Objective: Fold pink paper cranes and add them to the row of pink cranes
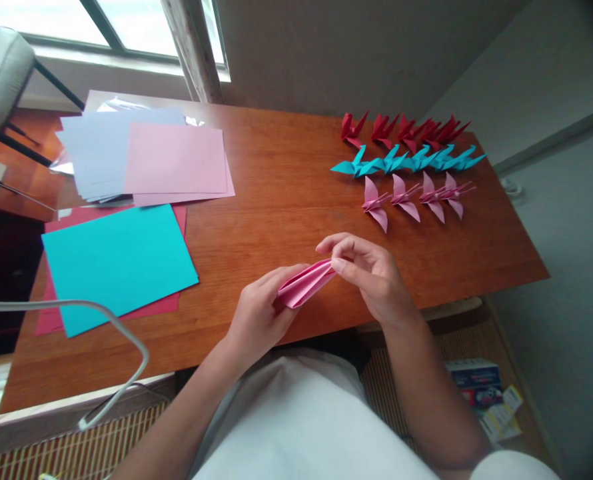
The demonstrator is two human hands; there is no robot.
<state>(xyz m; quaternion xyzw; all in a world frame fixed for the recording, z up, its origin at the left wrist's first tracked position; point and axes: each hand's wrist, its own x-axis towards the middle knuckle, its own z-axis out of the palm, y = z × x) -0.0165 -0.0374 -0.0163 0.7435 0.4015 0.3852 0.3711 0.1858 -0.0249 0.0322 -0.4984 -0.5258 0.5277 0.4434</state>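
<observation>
The window [141, 27] glows white; a pale-seated chair [1, 80] stands nearby; a dim wall [326, 60] backs the table [286, 167].

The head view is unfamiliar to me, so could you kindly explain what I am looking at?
There is no machine here: these are a person's two bare hands, seen by a camera worn on that person's head, looking forward and down. The left hand holds one end of a folded pink paper, and the right hand pinches the other end. On the wooden table, to the person's left, lie pale sheets, pink sheets, and a blue sheet on top of red sheets. To the right stand rows of folded paper birds: red birds farthest away, then blue birds, then pink birds.
</observation>
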